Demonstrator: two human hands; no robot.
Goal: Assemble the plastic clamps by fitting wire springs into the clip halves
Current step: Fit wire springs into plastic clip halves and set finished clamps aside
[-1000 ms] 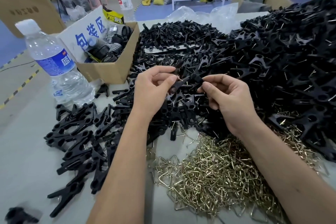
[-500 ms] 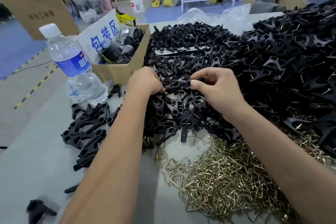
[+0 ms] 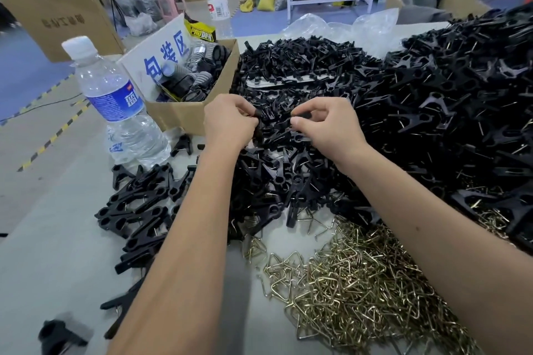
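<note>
Wire springs [image 3: 354,288] lie in a brassy heap nearest me on the bench [image 3: 43,253], between my forearms and under the right one. Left of them sits a loose cluster of black clamps [image 3: 138,210], and a blurred black piece [image 3: 57,336] lies at the near left corner. Beyond the springs, both my hands are over the pile of black clip halves [image 3: 432,112]. My left hand [image 3: 227,121] has its fingers curled around a black clip piece [image 3: 257,121], pinched at the fingertips. My right hand [image 3: 326,124] pinches another black clip half [image 3: 301,116] between thumb and forefinger, the rest of its fingers bent. The two hands sit close together, a little apart. To the left stands a water bottle [image 3: 115,106], and behind it an open cardboard box [image 3: 184,115] holding dark parts and a white sign. Farther back lie clear plastic bags [image 3: 346,26], a second bottle [image 3: 217,3] and stacked cartons [image 3: 54,6].
</note>
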